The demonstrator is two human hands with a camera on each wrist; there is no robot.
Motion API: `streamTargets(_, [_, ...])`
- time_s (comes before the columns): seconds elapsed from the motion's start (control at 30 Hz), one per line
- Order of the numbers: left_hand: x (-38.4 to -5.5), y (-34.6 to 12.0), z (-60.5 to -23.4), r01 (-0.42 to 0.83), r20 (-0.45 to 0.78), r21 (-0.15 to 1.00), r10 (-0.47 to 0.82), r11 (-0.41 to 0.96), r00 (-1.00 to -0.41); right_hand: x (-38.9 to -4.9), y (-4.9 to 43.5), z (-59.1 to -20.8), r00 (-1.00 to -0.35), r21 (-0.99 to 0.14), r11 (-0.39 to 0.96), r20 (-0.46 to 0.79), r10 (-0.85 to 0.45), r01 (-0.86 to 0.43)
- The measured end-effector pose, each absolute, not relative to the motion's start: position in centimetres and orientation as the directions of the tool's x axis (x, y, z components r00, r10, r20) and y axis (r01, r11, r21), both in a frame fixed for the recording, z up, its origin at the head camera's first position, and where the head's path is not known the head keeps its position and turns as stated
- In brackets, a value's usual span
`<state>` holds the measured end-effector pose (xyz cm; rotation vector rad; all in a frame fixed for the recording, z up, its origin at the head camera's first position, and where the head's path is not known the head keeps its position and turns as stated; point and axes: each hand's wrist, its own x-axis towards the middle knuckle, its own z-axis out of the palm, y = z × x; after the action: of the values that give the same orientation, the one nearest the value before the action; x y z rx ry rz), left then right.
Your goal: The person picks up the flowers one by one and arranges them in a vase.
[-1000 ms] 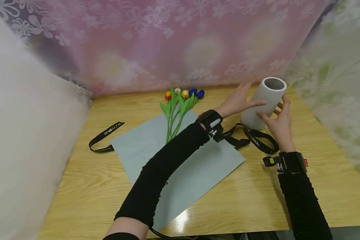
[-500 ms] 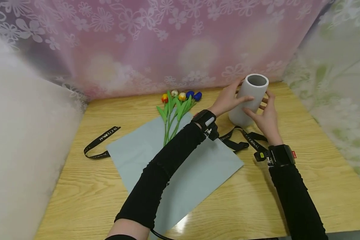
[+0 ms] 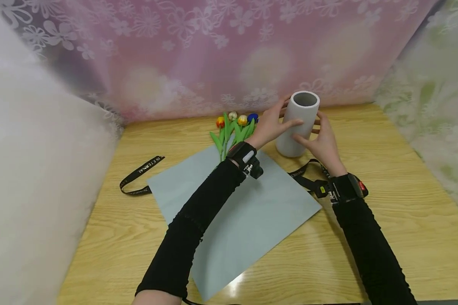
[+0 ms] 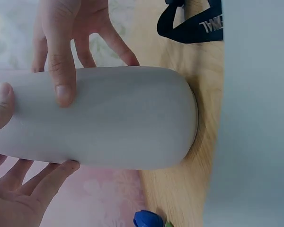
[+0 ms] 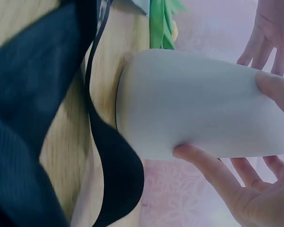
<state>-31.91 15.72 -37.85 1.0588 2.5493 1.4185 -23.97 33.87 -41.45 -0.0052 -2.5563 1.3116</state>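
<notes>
A white cylindrical vase (image 3: 306,116) stands nearly upright towards the back of the table, its mouth facing up. Both hands hold it between them. My left hand (image 3: 268,127) grips its left side, thumb across the front and fingers round the back. On the opposite side my right hand (image 3: 323,146) has its thumb on the front, lower than the left thumb. In the left wrist view the vase's base (image 4: 187,123) is at or just above the tabletop; I cannot tell which. Its interior is dim.
Artificial tulips (image 3: 220,123) in several colours lie left of the vase, stems partly behind my left arm. Beneath them spreads a pale blue-grey sheet (image 3: 259,212). A black lettered ribbon shows at the left (image 3: 141,169), and more black ribbon (image 3: 303,180) lies near my right wrist.
Both hands have carried the vase leftward across the back of the table, closer to the tulips. My left hand now covers part of the flowers. The sheet stays where it lay.
</notes>
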Motion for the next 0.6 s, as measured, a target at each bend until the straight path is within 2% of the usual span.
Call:
streamTargets(0.3, [-30.2, 14.3, -38.1, 0.551, 0.289, 0.740, 0.558, 0.385, -0.778, -23.1, 33.2, -41.3, -0.977, -0.815, 0.568, 0.197, 0.086, -0.115])
streamTargets(0.6, [-29.1, 13.8, -38.4, 0.553, 0.305, 0.737, 0.539, 0.388, -0.785, -22.5, 33.0, -41.7, -0.972, -0.801, 0.580, 0.225, 0.065, -0.146])
